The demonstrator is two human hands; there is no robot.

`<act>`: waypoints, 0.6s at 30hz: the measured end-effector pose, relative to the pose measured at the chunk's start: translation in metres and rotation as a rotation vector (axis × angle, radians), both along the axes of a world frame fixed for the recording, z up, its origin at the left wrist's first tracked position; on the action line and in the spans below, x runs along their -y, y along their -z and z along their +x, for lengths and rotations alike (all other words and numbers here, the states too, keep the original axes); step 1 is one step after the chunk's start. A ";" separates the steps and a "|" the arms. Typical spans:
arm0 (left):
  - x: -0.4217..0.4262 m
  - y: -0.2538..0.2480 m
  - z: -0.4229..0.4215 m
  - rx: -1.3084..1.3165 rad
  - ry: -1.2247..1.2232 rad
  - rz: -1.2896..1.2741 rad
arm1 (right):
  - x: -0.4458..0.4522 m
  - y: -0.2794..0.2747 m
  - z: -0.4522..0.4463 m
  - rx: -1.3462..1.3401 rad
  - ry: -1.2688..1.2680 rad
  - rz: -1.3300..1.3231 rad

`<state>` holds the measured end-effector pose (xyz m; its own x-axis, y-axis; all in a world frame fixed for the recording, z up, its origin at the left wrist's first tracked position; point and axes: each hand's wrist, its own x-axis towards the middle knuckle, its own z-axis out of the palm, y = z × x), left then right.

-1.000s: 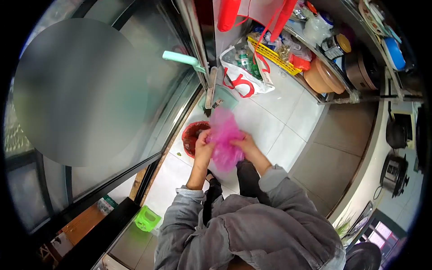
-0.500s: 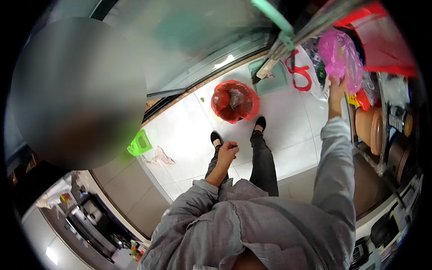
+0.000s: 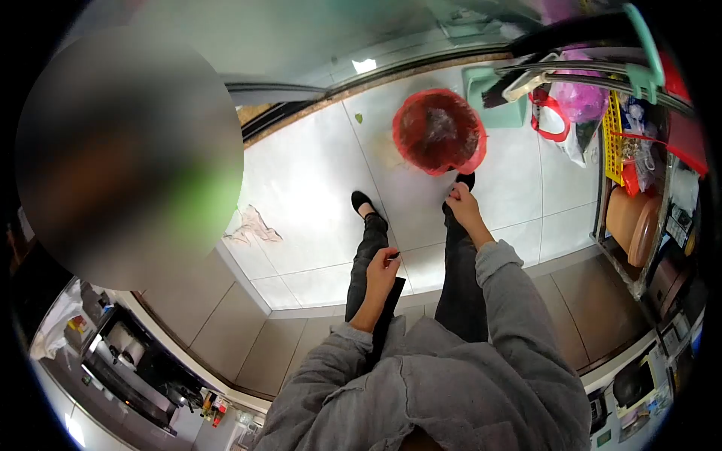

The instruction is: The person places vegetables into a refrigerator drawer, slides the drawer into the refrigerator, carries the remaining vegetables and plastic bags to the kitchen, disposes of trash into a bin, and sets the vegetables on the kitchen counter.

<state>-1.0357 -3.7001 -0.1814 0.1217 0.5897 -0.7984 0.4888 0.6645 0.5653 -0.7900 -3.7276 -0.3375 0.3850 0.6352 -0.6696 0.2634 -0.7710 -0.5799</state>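
My left hand (image 3: 381,272) hovers over my left leg, its thumb and fingers pinched around a small dark thing (image 3: 394,256) too small to name. Above my right shoe is my right hand (image 3: 465,209), with its fingers drawn together; whatever may be between them is hidden. Just beyond that hand stands a bin lined with a red plastic bag (image 3: 475,155), with clear crumpled plastic (image 3: 440,124) inside. At the far right, a pink plastic bag (image 3: 580,101) sits by a white bag with red print (image 3: 551,120).
A pale green tray (image 3: 505,114) lies beside the bin, under long-handled tools (image 3: 571,66). To the right, a rack holds a yellow basket (image 3: 614,143) and brown containers (image 3: 628,218). A pale pink cloth (image 3: 256,225) lies on the floor tiles. Glass panels line the far side.
My right hand has left the pink bag and come back in front of my body near the bin. The view has shifted. My left hand keeps its pinch.
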 end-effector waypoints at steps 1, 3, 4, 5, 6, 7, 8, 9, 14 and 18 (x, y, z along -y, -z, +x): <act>-0.005 -0.005 -0.018 -0.020 0.009 0.068 | -0.011 0.002 -0.016 0.056 -0.075 -0.035; -0.008 -0.003 -0.061 -0.090 0.037 0.071 | -0.034 -0.001 -0.045 0.035 -0.068 -0.045; -0.007 0.001 -0.086 -0.127 0.047 0.071 | -0.044 0.005 -0.063 0.023 -0.069 -0.050; 0.000 0.011 -0.109 -0.145 0.046 0.114 | -0.050 0.014 -0.078 0.011 -0.055 -0.064; 0.009 0.019 -0.131 -0.163 0.006 0.137 | -0.055 0.023 -0.094 0.052 -0.092 -0.068; 0.017 0.026 -0.152 -0.181 -0.034 0.161 | -0.062 0.031 -0.112 0.093 -0.128 -0.070; 0.018 0.031 -0.164 -0.195 -0.075 0.189 | -0.071 0.039 -0.125 0.138 -0.166 -0.066; 0.020 0.036 -0.177 -0.232 -0.080 0.160 | -0.081 0.049 -0.137 0.127 -0.190 -0.099; 0.002 0.036 -0.207 -0.394 -0.137 0.055 | -0.150 0.097 -0.190 0.060 -0.315 -0.085; -0.016 0.062 -0.223 -0.391 -0.367 0.012 | -0.202 0.175 -0.204 0.262 -0.559 -0.010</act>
<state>-1.2588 -3.6842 -0.2431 -0.3992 0.5466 -0.7361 0.4014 0.8260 0.3957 -0.9942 -3.5256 -0.5123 0.1483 0.7826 -0.6046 0.7615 -0.4804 -0.4351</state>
